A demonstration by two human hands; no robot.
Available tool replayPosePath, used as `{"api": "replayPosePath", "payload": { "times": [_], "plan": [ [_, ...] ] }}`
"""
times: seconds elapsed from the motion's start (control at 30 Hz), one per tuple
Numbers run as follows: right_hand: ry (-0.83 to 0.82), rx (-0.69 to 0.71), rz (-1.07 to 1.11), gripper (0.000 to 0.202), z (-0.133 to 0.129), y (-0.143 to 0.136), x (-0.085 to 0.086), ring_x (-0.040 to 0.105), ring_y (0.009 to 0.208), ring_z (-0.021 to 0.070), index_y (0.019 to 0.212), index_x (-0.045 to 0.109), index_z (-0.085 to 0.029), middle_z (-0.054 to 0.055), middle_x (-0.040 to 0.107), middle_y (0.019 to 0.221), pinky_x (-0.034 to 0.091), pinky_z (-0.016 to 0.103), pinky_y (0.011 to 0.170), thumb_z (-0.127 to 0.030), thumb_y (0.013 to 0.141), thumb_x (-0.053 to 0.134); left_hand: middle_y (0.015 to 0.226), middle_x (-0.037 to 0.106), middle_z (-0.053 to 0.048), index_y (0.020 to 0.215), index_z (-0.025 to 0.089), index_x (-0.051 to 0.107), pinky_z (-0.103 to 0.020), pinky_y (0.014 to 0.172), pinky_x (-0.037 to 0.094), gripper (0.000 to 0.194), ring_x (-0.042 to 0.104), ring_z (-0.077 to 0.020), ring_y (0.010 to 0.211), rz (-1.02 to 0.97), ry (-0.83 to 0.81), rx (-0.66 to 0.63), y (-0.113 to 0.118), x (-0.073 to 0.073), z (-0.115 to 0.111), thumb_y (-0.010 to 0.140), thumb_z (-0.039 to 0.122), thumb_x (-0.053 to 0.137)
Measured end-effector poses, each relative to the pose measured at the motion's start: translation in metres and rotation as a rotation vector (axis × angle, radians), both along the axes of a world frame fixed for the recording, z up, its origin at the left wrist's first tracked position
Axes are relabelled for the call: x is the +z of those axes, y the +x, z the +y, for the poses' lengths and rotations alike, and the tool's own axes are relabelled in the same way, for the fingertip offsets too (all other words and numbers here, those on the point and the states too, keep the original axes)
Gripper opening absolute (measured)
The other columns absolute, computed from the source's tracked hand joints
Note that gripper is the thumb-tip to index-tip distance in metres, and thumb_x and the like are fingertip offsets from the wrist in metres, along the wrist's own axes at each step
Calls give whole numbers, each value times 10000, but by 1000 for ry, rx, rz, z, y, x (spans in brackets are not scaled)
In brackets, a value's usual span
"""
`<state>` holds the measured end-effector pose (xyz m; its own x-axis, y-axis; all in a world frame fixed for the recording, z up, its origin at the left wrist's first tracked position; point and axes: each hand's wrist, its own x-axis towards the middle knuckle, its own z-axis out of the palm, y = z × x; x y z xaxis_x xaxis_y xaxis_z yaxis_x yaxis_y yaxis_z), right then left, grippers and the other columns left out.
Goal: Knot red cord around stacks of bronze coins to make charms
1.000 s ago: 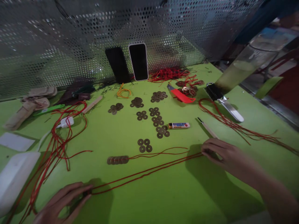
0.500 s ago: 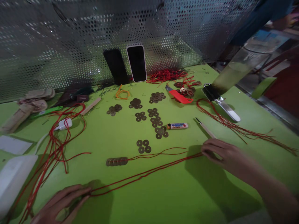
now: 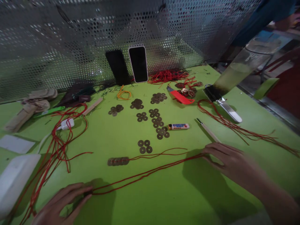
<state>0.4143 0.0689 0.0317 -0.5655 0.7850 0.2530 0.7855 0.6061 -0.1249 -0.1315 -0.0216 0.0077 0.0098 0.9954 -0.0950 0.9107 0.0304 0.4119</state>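
A doubled red cord [image 3: 150, 172] is stretched across the front of the green table. Its left end is pinched in my left hand [image 3: 67, 200] at the lower left. My right hand [image 3: 225, 157] pinches the other end at the right, its fingertips just below a thin pen-like tool [image 3: 207, 129]. Behind the cord lies a row of overlapping coins [image 3: 118, 161] with a thin red cord running out to the right. Four coins [image 3: 144, 146] sit in a square beyond that row, and several more coin clusters [image 3: 157, 122] lie farther back.
A glue tube [image 3: 178, 126], a red-handled cutter [image 3: 181, 97] and a brush [image 3: 226, 107] lie on the table [image 3: 164, 200]. Loose red cords [image 3: 56, 147] spread at left. Phones [image 3: 138, 64] lean on the mesh panel. A glass jar [image 3: 239, 70] stands right; a person [image 3: 260, 20] is beyond.
The view has shifted slightly. Both hands keep their grip on the cord, and my right hand's fingers look a little closer together.
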Motion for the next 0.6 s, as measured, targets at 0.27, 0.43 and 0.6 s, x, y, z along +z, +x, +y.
{"api": "replayPosePath", "payload": {
  "times": [0.27, 0.43, 0.6],
  "plan": [
    [-31, 37, -22, 205, 5, -2, 1, 659, 785, 170, 898, 606, -173, 47, 651, 893, 528, 308, 746, -158, 943, 407, 1033, 723, -9, 918, 375, 745, -414, 968, 510, 386, 675, -273, 967, 16, 10, -11, -1, -1, 0, 739, 675, 580],
    [-16, 43, -47, 216, 8, 0, 3, 656, 772, 172, 876, 584, -166, 49, 637, 858, 518, 307, 729, -111, 916, 378, 1022, 723, -6, 917, 366, 744, -419, 950, 522, 380, 676, -272, 959, 13, 20, -18, -1, 0, 0, 732, 665, 600],
    [32, 45, -35, 183, 6, 1, 4, 650, 841, 193, 926, 595, -168, 56, 642, 916, 498, 337, 779, -142, 913, 413, 1011, 730, 4, 896, 370, 750, -379, 942, 533, 422, 684, -256, 942, 64, 31, -21, 3, 2, 2, 731, 708, 557]
  ]
}}
